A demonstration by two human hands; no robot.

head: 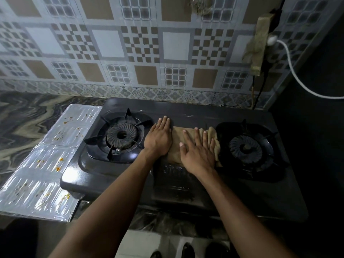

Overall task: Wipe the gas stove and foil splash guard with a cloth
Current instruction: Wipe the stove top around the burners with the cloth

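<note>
On the surface's left edge, stained foil splash guard (46,161) lying flat, gas stove (186,183) beside it, left hand (158,140) open, flat at cloth's edge, right hand (199,151) spread, pressing tan cloth (178,144) between burners.

Both your bare forearms reach forward from the lower edge of the view, drawing closer together toward the wrists. Your left hand (160,138) lies flat, palm down, fingers straight and held together, pointing away from you. Your right hand (198,150) also lies flat, palm down, just beside the left, its fingers spread apart and the thumb out toward the left hand. Neither hand is curled into a grip.
</note>
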